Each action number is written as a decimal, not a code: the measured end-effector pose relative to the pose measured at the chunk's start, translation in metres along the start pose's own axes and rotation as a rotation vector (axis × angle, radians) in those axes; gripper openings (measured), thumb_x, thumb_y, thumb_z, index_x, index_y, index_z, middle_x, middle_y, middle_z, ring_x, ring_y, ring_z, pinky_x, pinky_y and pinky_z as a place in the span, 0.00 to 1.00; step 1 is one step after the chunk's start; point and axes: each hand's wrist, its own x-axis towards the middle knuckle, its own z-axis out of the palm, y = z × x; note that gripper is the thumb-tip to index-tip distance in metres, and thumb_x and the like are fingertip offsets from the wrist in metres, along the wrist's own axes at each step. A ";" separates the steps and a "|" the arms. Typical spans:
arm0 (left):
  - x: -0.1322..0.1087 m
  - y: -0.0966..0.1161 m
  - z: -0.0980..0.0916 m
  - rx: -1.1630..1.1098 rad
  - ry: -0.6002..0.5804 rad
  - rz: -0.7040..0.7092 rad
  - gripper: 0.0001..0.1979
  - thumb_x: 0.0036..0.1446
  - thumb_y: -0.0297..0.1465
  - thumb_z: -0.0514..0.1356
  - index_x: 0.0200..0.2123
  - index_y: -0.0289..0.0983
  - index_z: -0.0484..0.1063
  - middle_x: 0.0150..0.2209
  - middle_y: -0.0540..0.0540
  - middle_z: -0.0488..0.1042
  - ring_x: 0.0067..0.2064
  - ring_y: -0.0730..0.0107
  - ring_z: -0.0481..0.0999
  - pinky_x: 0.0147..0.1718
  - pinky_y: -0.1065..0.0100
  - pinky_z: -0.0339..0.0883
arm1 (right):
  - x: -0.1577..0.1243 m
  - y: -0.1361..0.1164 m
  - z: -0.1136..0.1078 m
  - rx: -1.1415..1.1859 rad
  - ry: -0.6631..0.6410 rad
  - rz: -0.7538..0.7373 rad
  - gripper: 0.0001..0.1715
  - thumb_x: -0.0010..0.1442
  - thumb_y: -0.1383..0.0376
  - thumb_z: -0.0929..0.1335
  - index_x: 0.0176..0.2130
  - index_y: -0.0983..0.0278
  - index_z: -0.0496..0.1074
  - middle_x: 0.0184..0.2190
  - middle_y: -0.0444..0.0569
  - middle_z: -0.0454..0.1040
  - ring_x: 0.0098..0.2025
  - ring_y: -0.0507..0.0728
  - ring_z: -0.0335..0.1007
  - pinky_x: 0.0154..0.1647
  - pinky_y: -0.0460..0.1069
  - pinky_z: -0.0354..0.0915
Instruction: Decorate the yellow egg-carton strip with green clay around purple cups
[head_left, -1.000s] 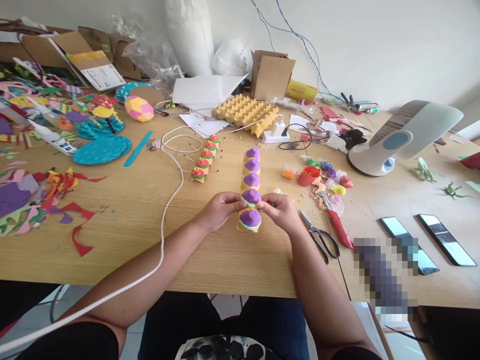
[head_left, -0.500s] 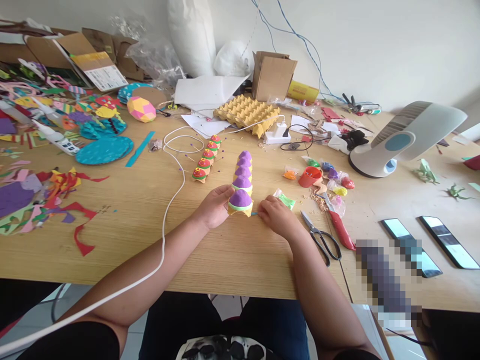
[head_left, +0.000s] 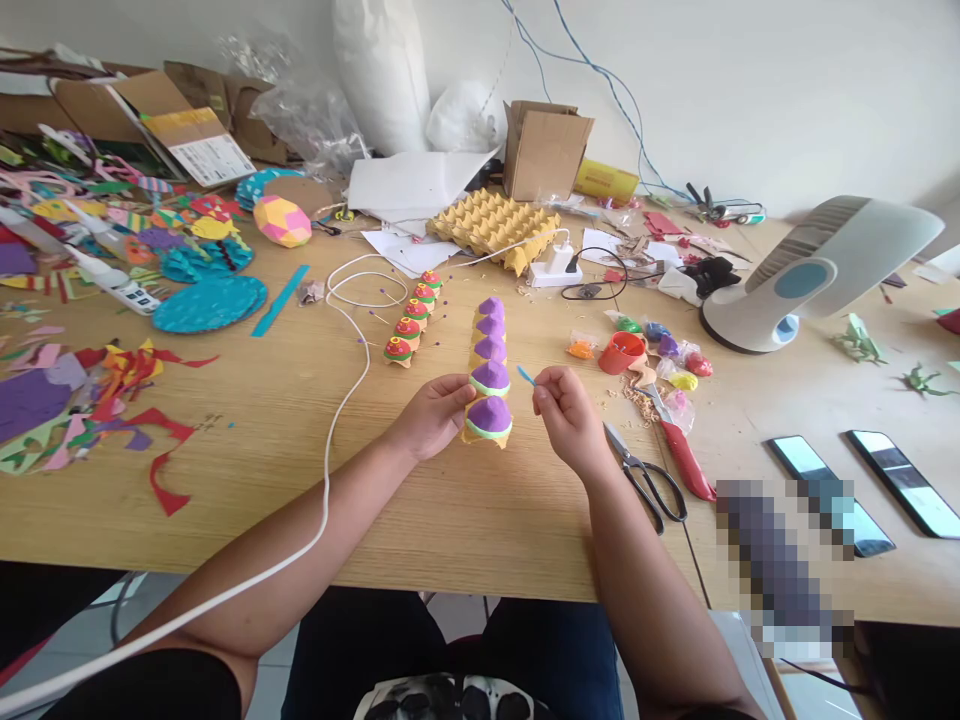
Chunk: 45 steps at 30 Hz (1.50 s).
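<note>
A strip cut from an egg carton (head_left: 490,362) stands on the table in front of me, its row of bumps capped in purple clay. Pale green bands circle the two nearest caps. My left hand (head_left: 439,415) pinches the strip's left side near the front. Just right of the strip, my right hand (head_left: 566,420) is closed on a thin blue stick (head_left: 526,376), whose tip points toward the purple caps without touching them. Beyond my left hand lies a finished-looking strip with red and green caps (head_left: 409,327), pins sticking out at its sides.
Scissors (head_left: 646,480) and a red-handled knife (head_left: 684,460) lie right of my right hand. Behind are a red cup (head_left: 621,352), bagged clay (head_left: 682,381), a yellow egg tray (head_left: 491,225) and a fan (head_left: 802,275). A white cable (head_left: 328,470) crosses my left arm. Paper scraps (head_left: 112,400) cover the left.
My right hand has risen from the tabletop, lifting the blue stick beside the strip. My left hand has shifted slightly right with the strip, whose second cap now shows its green band more fully.
</note>
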 end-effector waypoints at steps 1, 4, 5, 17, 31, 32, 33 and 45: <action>0.000 -0.001 -0.001 0.003 -0.001 0.006 0.14 0.44 0.37 0.75 0.33 0.35 0.82 0.32 0.45 0.81 0.33 0.69 0.77 0.36 0.67 0.70 | -0.001 -0.002 0.002 0.047 -0.018 -0.018 0.05 0.68 0.60 0.62 0.42 0.59 0.64 0.27 0.42 0.66 0.29 0.53 0.62 0.31 0.48 0.59; 0.000 -0.003 -0.003 0.015 0.008 0.017 0.13 0.44 0.36 0.75 0.32 0.35 0.82 0.33 0.44 0.82 0.34 0.67 0.78 0.37 0.66 0.70 | -0.005 -0.007 0.005 0.116 -0.048 -0.037 0.09 0.68 0.56 0.64 0.40 0.59 0.66 0.28 0.44 0.67 0.29 0.53 0.62 0.30 0.49 0.59; -0.001 -0.004 -0.003 0.018 0.009 0.016 0.14 0.44 0.36 0.75 0.32 0.35 0.82 0.34 0.44 0.82 0.35 0.66 0.79 0.38 0.65 0.70 | -0.007 -0.009 0.005 0.125 -0.039 -0.038 0.11 0.67 0.55 0.65 0.40 0.59 0.67 0.29 0.45 0.67 0.29 0.53 0.62 0.30 0.49 0.59; -0.003 -0.006 -0.003 0.064 -0.070 0.011 0.14 0.46 0.36 0.75 0.36 0.37 0.83 0.38 0.42 0.83 0.40 0.62 0.81 0.43 0.62 0.72 | -0.005 -0.013 -0.006 -0.251 -0.039 -0.373 0.09 0.68 0.62 0.66 0.38 0.60 0.75 0.25 0.46 0.71 0.30 0.56 0.65 0.38 0.53 0.62; -0.002 -0.007 -0.007 0.163 -0.104 0.034 0.13 0.50 0.37 0.72 0.37 0.36 0.83 0.39 0.42 0.83 0.42 0.61 0.80 0.45 0.62 0.71 | -0.005 -0.012 -0.009 -0.417 -0.077 -0.459 0.08 0.66 0.61 0.68 0.37 0.60 0.77 0.27 0.48 0.73 0.33 0.57 0.64 0.38 0.53 0.61; -0.002 -0.007 -0.007 0.162 -0.107 0.033 0.13 0.50 0.37 0.72 0.38 0.36 0.83 0.39 0.42 0.83 0.42 0.62 0.80 0.45 0.62 0.71 | -0.005 -0.012 -0.009 -0.423 -0.070 -0.465 0.08 0.66 0.62 0.68 0.37 0.60 0.77 0.27 0.48 0.73 0.33 0.57 0.64 0.39 0.53 0.61; -0.003 -0.008 -0.007 0.161 -0.105 0.033 0.13 0.50 0.37 0.72 0.38 0.36 0.83 0.39 0.42 0.83 0.42 0.62 0.80 0.45 0.63 0.71 | -0.005 -0.012 -0.009 -0.430 -0.061 -0.467 0.08 0.66 0.62 0.68 0.37 0.60 0.77 0.27 0.48 0.73 0.33 0.57 0.64 0.39 0.53 0.61; -0.004 -0.007 -0.005 0.128 -0.089 0.016 0.12 0.48 0.36 0.73 0.35 0.37 0.84 0.36 0.44 0.82 0.40 0.64 0.80 0.43 0.64 0.71 | -0.005 -0.013 -0.007 -0.454 -0.059 -0.439 0.08 0.66 0.62 0.67 0.38 0.60 0.77 0.26 0.48 0.72 0.33 0.57 0.64 0.38 0.52 0.61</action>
